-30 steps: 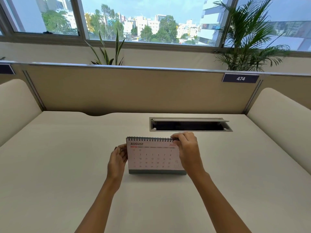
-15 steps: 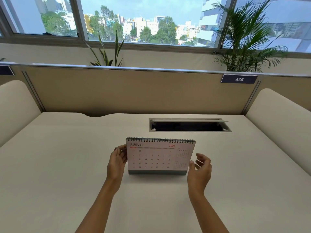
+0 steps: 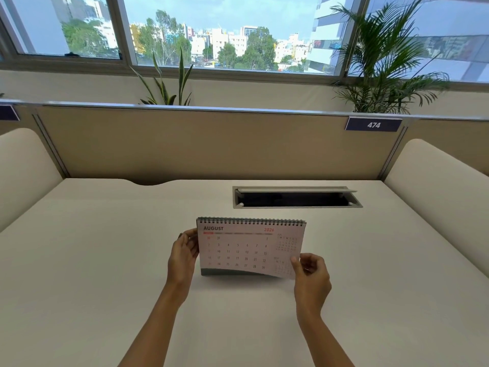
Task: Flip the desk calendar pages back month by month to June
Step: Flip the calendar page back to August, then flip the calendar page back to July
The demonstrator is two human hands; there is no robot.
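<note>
A spiral-bound desk calendar (image 3: 246,247) stands on the pale desk (image 3: 92,274) in front of me, its front page reading AUGUST 2026. My left hand (image 3: 183,256) grips the calendar's left edge and steadies it. My right hand (image 3: 310,276) pinches the lower right corner of the August page between thumb and fingers. That corner is lifted and curled away from the grey base, which shows along the bottom left.
An open cable slot (image 3: 296,197) is set into the desk just behind the calendar. A beige partition (image 3: 185,144) with a 474 label (image 3: 373,125) closes the back, with padded side panels left and right. Potted plants (image 3: 383,64) stand behind it by the windows.
My right hand came down from the calendar's top right edge to the lower right corner and took hold of the August page, lifting that corner. My left hand stayed at the left edge.
</note>
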